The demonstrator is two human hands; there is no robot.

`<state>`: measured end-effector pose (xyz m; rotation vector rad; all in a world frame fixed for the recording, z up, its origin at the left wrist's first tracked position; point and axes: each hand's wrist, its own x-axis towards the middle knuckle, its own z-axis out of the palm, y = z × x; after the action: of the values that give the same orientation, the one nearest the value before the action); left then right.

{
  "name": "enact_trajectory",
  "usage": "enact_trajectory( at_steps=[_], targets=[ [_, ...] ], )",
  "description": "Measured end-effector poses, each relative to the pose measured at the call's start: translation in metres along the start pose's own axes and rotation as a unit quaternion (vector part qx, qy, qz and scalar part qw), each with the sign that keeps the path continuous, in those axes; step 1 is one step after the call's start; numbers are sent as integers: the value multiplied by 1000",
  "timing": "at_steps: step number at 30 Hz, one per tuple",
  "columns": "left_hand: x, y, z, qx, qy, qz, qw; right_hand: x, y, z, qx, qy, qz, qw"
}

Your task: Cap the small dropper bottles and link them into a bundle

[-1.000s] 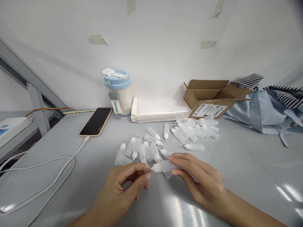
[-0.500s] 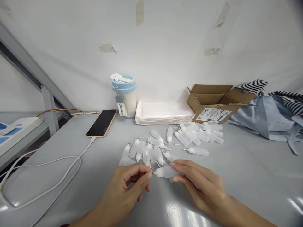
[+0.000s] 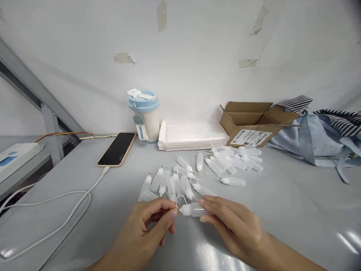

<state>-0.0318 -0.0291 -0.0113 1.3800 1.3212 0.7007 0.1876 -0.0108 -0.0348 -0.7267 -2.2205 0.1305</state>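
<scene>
The right hand [image 3: 234,226] is partly closed, thumb and fingers around the body of a bottle [image 3: 194,210], which lies sideways just above the table [image 3: 287,214], nozzle toward the left hand [image 3: 153,222]. The left hand has thumb and forefinger pinched together at that nozzle, the other fingers curled under; a thin loop [image 3: 181,196] arches from the bottle to the fingertips, its end hidden there. The bottle is translucent — whether it holds liquid cannot be told. Just beyond both hands lies a loose cluster of bottles [image 3: 163,182], with a heaped pile [image 3: 225,160] farther ahead of the right hand and a lone bottle [image 3: 233,182] between. Beyond that pile stands a box [image 3: 248,122], flaps open, its floor mostly hidden. Ahead of the left hand is a lidded cup [image 3: 149,122], contents unseen, beside a stack of envelopes [image 3: 194,137]. The phone [image 3: 117,149] and its cable [image 3: 75,211] border the left hand's side, near the table's slanting left edge; to the right of the right hand — open grey surface, reaching back to a cloth bag [image 3: 304,141].
</scene>
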Motion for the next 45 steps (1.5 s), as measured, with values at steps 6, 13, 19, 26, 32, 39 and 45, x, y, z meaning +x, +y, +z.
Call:
enact_trajectory(
  at_steps=[6, 13, 19, 26, 32, 39, 45],
  targets=[
    [1, 1, -1, 18, 0, 12, 1000, 6, 2, -3, -13, -19, -14, 1000],
    [-2, 7, -6, 83, 12, 19, 996, 15, 6, -13, -48, -89, 1, 995],
    [0, 8, -8, 92, 15, 8, 996, 19, 14, -19, -99, -78, 39, 991],
    [2, 8, -6, 114, 33, 9, 993, 21, 30, -25, -216, -122, 76, 966],
    [1, 7, 3, 68, 34, -28, 997, 23, 38, -30, -332, -218, 98, 913],
    [3, 7, -4, 44, 85, -21, 995, 24, 39, -37, -418, -268, 161, 853],
    [2, 5, -3, 56, 80, -25, 995, 16, 45, -35, -379, -314, 137, 860]
  ],
)
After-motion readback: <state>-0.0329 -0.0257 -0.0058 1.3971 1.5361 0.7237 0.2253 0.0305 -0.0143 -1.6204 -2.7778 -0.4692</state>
